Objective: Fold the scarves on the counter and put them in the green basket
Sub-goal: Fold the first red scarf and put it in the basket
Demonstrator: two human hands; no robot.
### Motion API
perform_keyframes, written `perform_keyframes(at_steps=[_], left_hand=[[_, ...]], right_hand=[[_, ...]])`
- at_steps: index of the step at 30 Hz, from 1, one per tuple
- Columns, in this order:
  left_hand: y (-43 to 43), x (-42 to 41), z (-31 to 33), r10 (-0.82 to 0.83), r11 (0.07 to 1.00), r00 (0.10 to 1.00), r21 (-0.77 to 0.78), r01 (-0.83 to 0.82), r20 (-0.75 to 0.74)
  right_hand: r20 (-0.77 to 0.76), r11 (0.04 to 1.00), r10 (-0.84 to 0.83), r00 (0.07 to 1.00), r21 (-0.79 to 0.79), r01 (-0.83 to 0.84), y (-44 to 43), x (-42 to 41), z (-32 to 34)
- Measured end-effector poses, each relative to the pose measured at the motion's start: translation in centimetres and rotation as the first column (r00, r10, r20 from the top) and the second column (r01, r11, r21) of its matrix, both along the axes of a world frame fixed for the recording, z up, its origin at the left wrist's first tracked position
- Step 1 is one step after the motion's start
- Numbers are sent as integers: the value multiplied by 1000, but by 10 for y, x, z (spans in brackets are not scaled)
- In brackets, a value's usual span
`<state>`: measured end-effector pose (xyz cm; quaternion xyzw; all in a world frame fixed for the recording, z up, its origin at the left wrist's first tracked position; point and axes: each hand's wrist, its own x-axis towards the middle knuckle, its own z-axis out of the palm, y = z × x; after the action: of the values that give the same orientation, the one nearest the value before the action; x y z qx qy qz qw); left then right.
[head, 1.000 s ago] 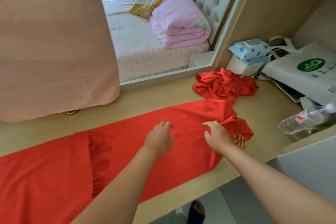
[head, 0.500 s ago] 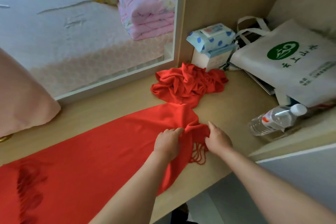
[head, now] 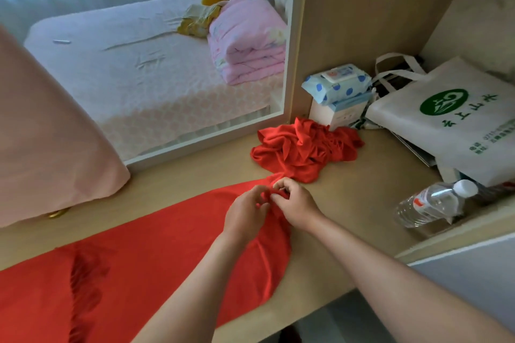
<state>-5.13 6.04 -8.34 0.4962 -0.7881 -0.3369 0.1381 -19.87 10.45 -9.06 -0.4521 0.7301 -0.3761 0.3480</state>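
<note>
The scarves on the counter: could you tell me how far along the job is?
Done: no finished fold visible. In hand: left hand and right hand pinch an end of the flat scarf. Remaining: folding it, the crumpled scarf, then the basket, not in view.

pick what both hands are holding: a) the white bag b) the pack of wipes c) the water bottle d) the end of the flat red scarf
D: the left hand and the right hand both pinch the bunched end of the flat red scarf, while the water bottle lies apart on the right.
</note>
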Motion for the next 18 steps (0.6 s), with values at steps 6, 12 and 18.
perform_keyframes(at_steps=[6, 12, 18], left_hand=[[-5, 92, 20, 244, 969, 965, 52, -240, -95], [0, 202, 12, 412, 911, 911, 39, -411, -19], [21, 281, -27, 365, 886, 873, 168, -433, 324]], right_hand=[[32, 970, 238, 971, -60, -236, -21, 83, 36], [28, 898, 438, 899, 22, -439, -33, 183, 32], [104, 859, 435, 894, 249, -447, -17, 228, -12]])
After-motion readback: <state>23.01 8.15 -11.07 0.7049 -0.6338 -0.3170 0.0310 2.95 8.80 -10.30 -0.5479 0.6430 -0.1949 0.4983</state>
